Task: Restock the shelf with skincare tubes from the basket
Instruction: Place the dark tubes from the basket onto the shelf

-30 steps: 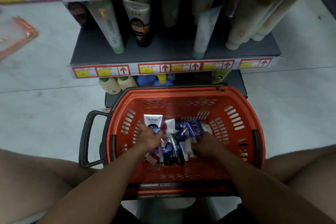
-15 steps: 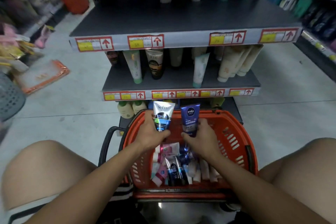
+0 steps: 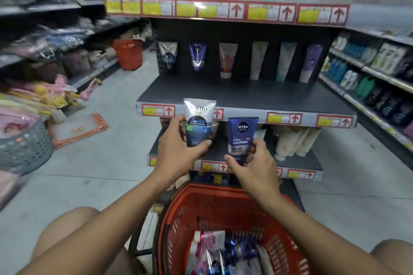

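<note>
Tubes [image 3: 199,123] now lifted higher, before the shelf [image 3: 245,94].

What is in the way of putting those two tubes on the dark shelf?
Nothing visible. The left hand holds the white tube, the right hand the blue tube, and the shelf lies bare before its back row.
</note>
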`<move>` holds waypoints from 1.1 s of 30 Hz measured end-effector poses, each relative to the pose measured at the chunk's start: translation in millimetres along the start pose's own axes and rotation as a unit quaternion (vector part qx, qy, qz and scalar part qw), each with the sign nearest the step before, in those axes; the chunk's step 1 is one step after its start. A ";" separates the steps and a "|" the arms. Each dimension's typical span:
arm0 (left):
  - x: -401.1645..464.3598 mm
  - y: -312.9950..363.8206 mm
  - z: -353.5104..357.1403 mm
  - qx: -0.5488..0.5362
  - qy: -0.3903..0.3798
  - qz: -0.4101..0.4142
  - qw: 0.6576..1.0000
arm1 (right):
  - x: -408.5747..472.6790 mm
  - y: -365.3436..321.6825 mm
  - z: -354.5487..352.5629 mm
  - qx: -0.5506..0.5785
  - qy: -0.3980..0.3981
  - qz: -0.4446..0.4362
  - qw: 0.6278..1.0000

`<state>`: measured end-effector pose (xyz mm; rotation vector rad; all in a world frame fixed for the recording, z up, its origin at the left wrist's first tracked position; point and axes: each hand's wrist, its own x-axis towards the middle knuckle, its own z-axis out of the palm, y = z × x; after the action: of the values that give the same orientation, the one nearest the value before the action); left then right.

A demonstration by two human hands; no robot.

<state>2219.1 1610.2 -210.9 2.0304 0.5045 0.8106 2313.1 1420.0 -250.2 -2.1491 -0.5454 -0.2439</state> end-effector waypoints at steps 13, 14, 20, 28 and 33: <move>96.0 24.3 -41.6 0.029 0.073 0.028 0.997 | 106.3 -79.2 10.9 0.013 0.051 -0.058 0.997; 102.6 22.2 -42.5 0.035 0.072 0.030 0.996 | 113.3 -82.6 14.5 0.012 0.050 -0.060 0.997; 150.5 1.5 -47.1 0.078 0.085 0.020 0.993 | 155.3 -97.9 43.3 0.014 0.031 -0.038 0.999; 199.2 -27.2 -39.2 0.102 0.087 -0.013 0.991 | 187.0 -96.0 76.6 -0.007 0.010 0.008 1.000; 205.1 -38.0 -28.6 0.107 0.078 -0.025 0.991 | 193.9 -93.6 88.8 -0.023 0.016 0.006 1.000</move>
<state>2341.9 1772.9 -158.3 2.1493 0.7557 0.9226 2438.9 1596.7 -165.3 -2.1877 -0.5124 -0.2867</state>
